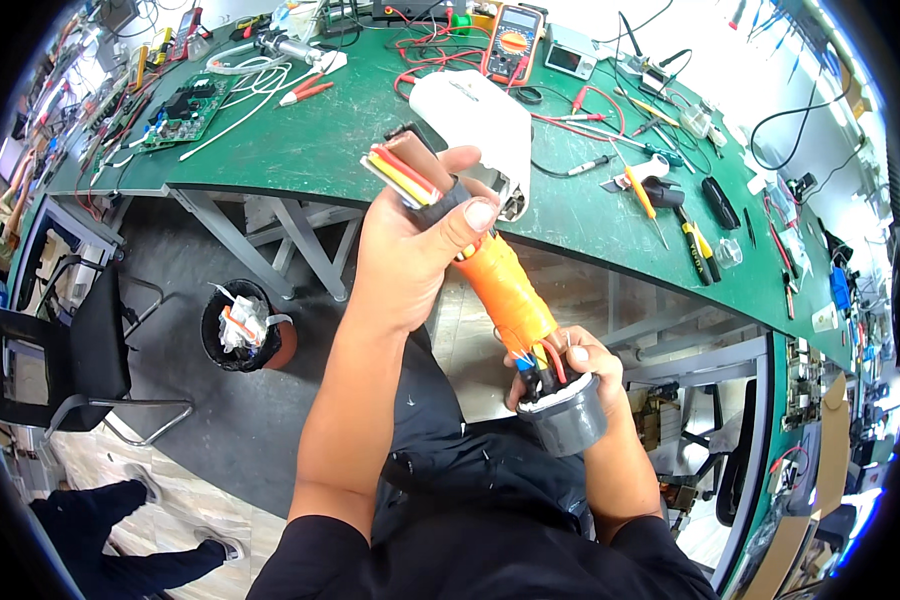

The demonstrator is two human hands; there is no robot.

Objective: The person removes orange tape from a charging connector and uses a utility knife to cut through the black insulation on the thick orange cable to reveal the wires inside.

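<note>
My left hand (420, 235) is closed around the upper end of a thick wire bundle, its thumb pressed over a black band. Red, yellow, white and brown ends (405, 168) stick out above that hand. Lower down, the bundle is wrapped in orange tape (505, 290) and runs tilted down to the right. Its loose red, yellow, blue and black wires enter a dark grey round cap (567, 420) with white filling at its rim. My right hand (592, 362) grips the bundle's lower end by the cap, fingers partly hidden. Behind my left hand, a white plastic housing (480, 115) lies at the table's edge.
The green workbench (300, 150) carries an orange multimeter (513, 42), a circuit board (183, 113), red-handled pliers (305, 91), a screwdriver (642, 195) and test leads. Below left stand a waste bin (210, 345) and a black chair (88, 345). Another person's legs (120, 540) show lower left.
</note>
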